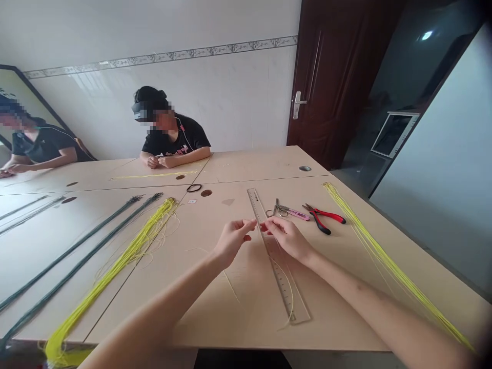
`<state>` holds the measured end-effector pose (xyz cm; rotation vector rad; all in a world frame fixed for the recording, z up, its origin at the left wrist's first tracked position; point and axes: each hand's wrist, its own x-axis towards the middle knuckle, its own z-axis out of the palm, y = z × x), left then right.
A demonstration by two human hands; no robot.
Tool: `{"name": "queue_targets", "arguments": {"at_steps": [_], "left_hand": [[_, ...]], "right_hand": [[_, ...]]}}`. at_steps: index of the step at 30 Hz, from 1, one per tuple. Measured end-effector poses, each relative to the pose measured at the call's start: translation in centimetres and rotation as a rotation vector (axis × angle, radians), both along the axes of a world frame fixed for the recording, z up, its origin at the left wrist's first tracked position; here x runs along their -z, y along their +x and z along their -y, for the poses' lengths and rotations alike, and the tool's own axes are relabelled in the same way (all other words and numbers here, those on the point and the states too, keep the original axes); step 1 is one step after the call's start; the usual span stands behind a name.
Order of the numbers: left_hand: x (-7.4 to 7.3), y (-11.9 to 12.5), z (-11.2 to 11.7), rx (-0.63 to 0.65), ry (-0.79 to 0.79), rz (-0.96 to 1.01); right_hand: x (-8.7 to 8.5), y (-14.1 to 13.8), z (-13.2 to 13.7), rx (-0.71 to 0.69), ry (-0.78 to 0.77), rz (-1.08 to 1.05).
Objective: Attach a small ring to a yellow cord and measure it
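Note:
Both my hands are close together over the upper part of a clear ruler (282, 282) that lies lengthwise before me. My left hand (232, 240) pinches a thin yellow cord (291, 289) between thumb and fingertips. Just beside it, my right hand (290, 238) has its fingertips closed on the same cord. From there the cord curves down across the ruler to its near end. The bit between my fingertips is too small to make out. More thin cord shows on the table beside my left forearm.
Beyond my right hand lie small scissors (277, 208), a pink-handled tool (299, 213) and red-black pliers (325, 218). Yellow cord bundles flank me, left (130, 261) and right (369, 246); dark green bundles (90, 246) lie further left. Two people sit across the table (215, 328).

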<state>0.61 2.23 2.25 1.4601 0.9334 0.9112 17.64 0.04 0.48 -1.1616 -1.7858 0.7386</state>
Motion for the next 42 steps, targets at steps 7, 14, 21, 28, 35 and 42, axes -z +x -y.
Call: {"name": "queue_targets", "arguments": {"at_steps": [7, 14, 21, 28, 35, 42], "left_hand": [[2.2, -1.2, -0.1, 0.066, -0.085, 0.024], [1.7, -1.1, 0.0, 0.07, -0.109, 0.026], [1.6, -1.0, 0.2, 0.078, -0.119, 0.018], [2.1, -1.1, 0.2, 0.132, -0.207, 0.115], [2.2, -0.6, 1.6, 0.26, -0.388, 0.338], [1.9, -0.5, 1.6, 0.172, -0.379, 0.296]], "right_hand": [[-0.1, -1.9, 1.1, -0.089, -0.175, -0.067], [-0.2, -1.9, 1.3, -0.036, -0.164, -0.001], [-0.5, -1.4, 1.7, 0.011, 0.048, 0.201], [-0.2, -1.2, 1.2, -0.057, 0.369, 0.418], [-0.7, -1.4, 1.6, 0.022, 0.444, 0.429], [-0.4, -1.4, 1.5, 0.116, 0.472, 0.469]]}}
